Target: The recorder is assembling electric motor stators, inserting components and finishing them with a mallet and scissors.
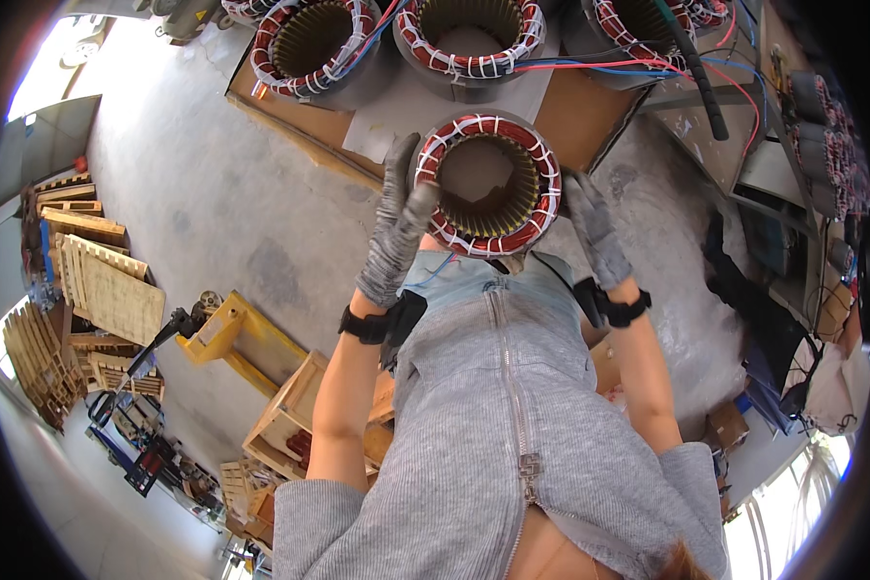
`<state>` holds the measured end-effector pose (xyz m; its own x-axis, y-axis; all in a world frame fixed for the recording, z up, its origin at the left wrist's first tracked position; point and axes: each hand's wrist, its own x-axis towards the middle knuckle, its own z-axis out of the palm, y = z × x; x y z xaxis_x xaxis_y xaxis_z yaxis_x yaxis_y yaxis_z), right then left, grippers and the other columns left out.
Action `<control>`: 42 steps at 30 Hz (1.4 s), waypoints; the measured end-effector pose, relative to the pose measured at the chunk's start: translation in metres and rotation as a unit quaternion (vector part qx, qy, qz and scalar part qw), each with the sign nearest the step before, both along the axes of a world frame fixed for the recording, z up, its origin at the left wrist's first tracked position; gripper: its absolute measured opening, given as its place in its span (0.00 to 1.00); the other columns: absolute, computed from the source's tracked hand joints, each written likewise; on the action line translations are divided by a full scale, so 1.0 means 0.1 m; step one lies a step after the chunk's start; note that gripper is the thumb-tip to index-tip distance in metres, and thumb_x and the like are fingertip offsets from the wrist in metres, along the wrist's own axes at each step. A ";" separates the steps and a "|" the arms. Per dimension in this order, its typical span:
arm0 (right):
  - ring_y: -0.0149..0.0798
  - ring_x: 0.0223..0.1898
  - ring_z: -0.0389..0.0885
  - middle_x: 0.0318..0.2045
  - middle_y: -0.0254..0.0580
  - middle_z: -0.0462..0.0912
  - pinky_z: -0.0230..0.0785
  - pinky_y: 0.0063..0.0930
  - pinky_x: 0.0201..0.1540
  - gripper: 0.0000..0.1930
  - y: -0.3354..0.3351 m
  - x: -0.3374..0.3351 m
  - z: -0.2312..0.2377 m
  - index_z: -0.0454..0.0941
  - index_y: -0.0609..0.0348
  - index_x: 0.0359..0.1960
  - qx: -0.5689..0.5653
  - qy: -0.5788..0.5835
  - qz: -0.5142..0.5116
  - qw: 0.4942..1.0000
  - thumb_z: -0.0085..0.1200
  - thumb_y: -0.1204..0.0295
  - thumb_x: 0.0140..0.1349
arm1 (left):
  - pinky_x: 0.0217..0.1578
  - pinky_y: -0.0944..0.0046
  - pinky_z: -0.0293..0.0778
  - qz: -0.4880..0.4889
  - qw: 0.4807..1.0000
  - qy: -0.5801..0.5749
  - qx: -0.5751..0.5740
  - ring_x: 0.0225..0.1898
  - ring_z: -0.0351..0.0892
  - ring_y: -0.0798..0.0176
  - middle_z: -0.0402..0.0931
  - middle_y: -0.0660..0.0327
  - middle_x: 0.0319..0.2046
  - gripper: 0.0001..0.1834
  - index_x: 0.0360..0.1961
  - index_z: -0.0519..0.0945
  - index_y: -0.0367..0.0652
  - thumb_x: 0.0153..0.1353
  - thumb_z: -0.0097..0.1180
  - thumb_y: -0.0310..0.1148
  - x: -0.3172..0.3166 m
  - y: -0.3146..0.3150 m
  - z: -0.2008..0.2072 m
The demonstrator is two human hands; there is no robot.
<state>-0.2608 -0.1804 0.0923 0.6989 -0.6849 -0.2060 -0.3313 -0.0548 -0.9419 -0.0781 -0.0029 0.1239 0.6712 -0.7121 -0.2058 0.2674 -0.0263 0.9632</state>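
You have the motor coil (503, 220) between your left hand (396, 222) and right hand (597, 227), in front of you, fingers (394, 174) stretched out along its sides; similar coils (469, 66) stand beyond it on the desk (580, 116)

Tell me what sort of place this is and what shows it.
Probably a motor workshop or small factory: several stators wound with red wire are in view, wooden pallets stand at the left, and the floor looks like bare concrete.
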 end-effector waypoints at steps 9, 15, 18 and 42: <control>0.50 0.46 0.70 0.43 0.56 0.72 0.61 0.36 0.51 0.19 0.03 -0.15 -0.99 0.64 0.66 0.50 -0.152 0.000 0.108 0.982 0.42 0.72 0.57 | 0.53 0.66 0.60 -0.075 0.997 0.032 0.004 0.53 0.60 0.65 0.59 0.58 0.53 0.38 0.62 0.49 0.43 0.50 0.52 0.32 -0.02 -0.22 0.27; 0.30 0.46 0.70 0.46 0.38 0.72 0.66 0.26 0.48 0.19 0.08 -0.44 -0.25 0.63 0.60 0.55 -0.051 -0.014 0.191 0.980 0.43 0.68 0.62 | 0.55 0.64 0.58 -0.172 0.981 -0.057 0.074 0.54 0.61 0.61 0.61 0.53 0.53 0.38 0.60 0.54 0.40 0.46 0.51 0.32 0.14 -0.15 0.31; 0.45 0.43 0.73 0.38 0.46 0.76 0.65 0.33 0.46 0.12 -0.52 -0.06 1.05 0.71 0.60 0.42 -0.216 0.018 0.115 0.969 0.44 0.75 0.56 | 0.58 0.62 0.51 -0.146 0.985 -0.062 0.062 0.60 0.52 0.58 0.53 0.50 0.58 0.42 0.61 0.49 0.39 0.50 0.56 0.42 0.08 -0.06 0.19; 0.31 0.28 0.74 0.31 0.41 0.75 0.69 0.22 0.32 0.19 -0.81 -0.15 2.00 0.65 0.60 0.51 0.098 0.303 0.255 0.913 0.46 0.67 0.59 | 0.61 0.46 0.40 0.115 0.874 -0.429 0.199 0.63 0.40 0.39 0.41 0.39 0.60 0.67 0.61 0.42 0.34 0.25 0.69 0.55 -1.06 -0.16 0.11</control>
<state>-0.2762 -0.2614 0.2920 0.6335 -0.2098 -0.7447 -0.7734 -0.1983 -0.6021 -0.1845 -0.0194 0.1353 0.8165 -0.5242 0.2420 -0.5053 -0.4460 0.7388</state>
